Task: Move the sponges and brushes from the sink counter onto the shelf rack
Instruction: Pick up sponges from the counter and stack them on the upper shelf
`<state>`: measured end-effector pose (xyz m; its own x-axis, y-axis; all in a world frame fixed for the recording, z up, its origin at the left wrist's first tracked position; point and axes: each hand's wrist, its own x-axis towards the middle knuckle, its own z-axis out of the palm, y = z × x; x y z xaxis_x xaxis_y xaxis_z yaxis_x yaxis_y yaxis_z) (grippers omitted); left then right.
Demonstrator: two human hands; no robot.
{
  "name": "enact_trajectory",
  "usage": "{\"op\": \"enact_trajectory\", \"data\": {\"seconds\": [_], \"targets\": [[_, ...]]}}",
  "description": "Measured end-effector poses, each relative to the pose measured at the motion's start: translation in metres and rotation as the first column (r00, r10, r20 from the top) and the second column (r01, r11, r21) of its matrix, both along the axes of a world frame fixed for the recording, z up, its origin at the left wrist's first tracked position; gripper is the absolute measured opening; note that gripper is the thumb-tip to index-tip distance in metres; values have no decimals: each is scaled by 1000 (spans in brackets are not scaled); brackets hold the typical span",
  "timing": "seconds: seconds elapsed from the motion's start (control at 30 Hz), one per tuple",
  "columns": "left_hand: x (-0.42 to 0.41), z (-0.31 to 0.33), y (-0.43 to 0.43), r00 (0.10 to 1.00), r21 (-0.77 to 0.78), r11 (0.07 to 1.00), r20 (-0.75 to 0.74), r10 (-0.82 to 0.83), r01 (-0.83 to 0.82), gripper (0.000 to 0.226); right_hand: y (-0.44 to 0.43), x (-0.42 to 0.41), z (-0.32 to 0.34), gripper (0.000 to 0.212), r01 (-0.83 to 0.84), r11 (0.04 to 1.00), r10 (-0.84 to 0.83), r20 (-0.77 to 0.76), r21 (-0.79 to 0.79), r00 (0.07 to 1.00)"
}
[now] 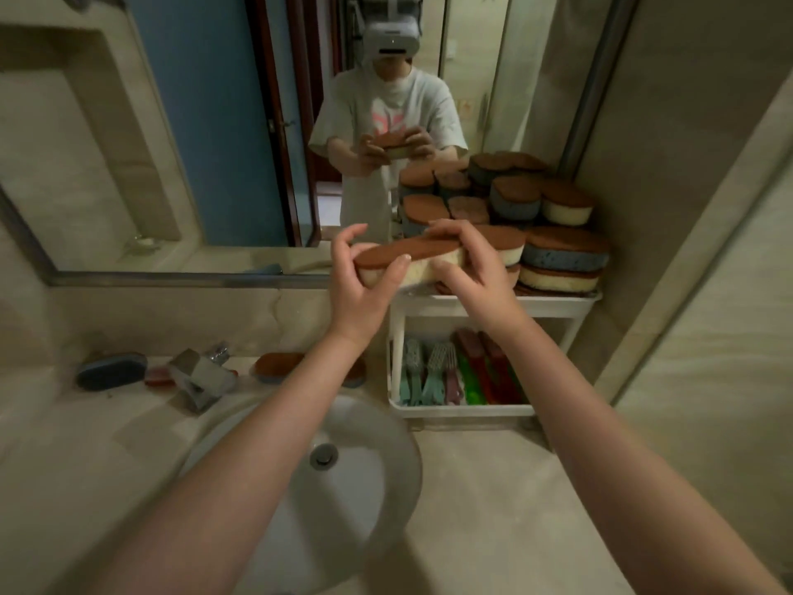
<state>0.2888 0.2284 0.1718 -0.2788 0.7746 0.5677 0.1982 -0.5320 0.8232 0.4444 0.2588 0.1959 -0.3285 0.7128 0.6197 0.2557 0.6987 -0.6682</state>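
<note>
Above the sink (364, 487), just in front of the rack's (558, 304) top shelf, the person is holding one sponge (412, 261), brown on top and cream below; the left hand (364, 289) is gripping its left end with thumb and fingers curled round it; the right hand (467, 268) is pinching the other end, fingers lying over the brown top and thumb pressing the cream side. The step in hand looks like placing this sponge on the top shelf; it is hanging level, just beside the pile of sponges (562, 251) already stacked there, not yet resting on them. The next move is probably calling for a short carry to the right and a careful set-down on a flat spot, since the pile is sitting high and could slide.

Counting: one sponge is being held; on the top shelf at least three are showing plainly at the front, with more behind blending into the mirror's (193, 143) reflection, so a sure total is not possible; on the lower shelf roughly six brushes (455, 375) are lying side by side. On the counter (493, 487) two sponges are waiting: a blue sponge (111, 371) left of the tap (201, 375) and a brown-topped sponge (276, 365) behind the left forearm; a small red thing (156, 376) is lying by the tap, perhaps a brush.
</note>
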Motion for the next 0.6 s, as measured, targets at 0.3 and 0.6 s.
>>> {"op": "enact_trajectory", "data": {"seconds": [0.3,0.6], "targets": [[13,49,72,986,-133,990,-162,32,-54,46,40,25,48,34,324,938,-338,-122,-119,933],[12,52,129,792,-372,918,-597,-124,-136,36,112,7,63,53,689,685,-728,255,236,636]]}}
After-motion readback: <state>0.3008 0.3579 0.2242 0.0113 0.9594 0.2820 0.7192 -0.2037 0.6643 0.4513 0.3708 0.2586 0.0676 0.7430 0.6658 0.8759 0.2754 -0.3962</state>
